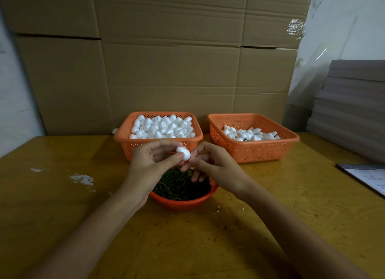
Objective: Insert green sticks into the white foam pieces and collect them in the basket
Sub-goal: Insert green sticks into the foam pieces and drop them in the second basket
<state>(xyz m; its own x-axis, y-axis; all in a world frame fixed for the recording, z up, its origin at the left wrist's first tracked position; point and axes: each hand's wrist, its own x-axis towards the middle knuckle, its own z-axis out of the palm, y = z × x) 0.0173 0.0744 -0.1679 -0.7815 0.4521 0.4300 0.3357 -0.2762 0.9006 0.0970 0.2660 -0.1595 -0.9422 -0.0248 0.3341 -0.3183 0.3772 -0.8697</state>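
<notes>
Closest to me, two bare forearms reach forward over a yellow-brown wooden table. The surface is worn and has scratches. A patch of white crumbs lies on it, to the left of the arms.

Both hands meet above a round red bowl, which stands on the table and is filled with thin green sticks. The left hand pinches one white foam piece, egg-shaped, between the thumb and the curled fingers, and holds it over the far edge of the bowl. The right hand is just beside it. Its thumb and forefinger are pressed tip to tip and touch the foam piece, while the other fingers curl down toward the sticks. I cannot tell whether a stick is between these fingertips.

Behind the hands two orange perforated baskets stand side by side. The left basket is heaped with plain white foam pieces, and one loose piece lies on the table against its left side. The right basket is only partly filled: a shallow layer of finished pieces lies there, with some green showing among them.

At the right edge of the table lies a printed sheet. Further back on that side is a stack of grey boards. A wall of brown cardboard stands behind everything.
</notes>
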